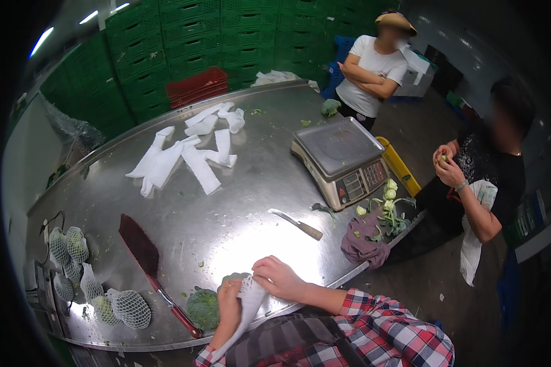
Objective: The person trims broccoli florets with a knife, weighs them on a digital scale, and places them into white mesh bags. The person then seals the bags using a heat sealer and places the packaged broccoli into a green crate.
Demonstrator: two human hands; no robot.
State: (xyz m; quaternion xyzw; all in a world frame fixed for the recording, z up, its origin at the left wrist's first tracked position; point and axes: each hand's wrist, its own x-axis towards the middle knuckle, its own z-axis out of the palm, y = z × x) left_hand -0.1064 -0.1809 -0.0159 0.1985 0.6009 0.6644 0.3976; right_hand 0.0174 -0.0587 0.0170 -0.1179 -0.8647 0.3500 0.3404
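Observation:
My left hand (229,297) grips a white foam net sleeve (251,303) near its gathered upper end. The fingers of my right hand (278,277) hold the same end from the other side. The sleeve's long tail hangs down past my left wrist. Just behind my hands shows part of a broccoli head (234,277); whether it touches the sleeve is hidden. Another broccoli head (203,308) lies on the steel table (252,202), left of my left hand. Further left lies a broad, dark-red tool (140,245) with a red handle, its kind unclear.
Several net-wrapped vegetables (129,308) sit at the left. Loose white sleeves (165,160) lie farther back. A curved knife (298,224), weighing scale (340,156), purple cloth (365,241) and green trimmings (390,215) are to the right. Two people (372,69) stand beyond the table.

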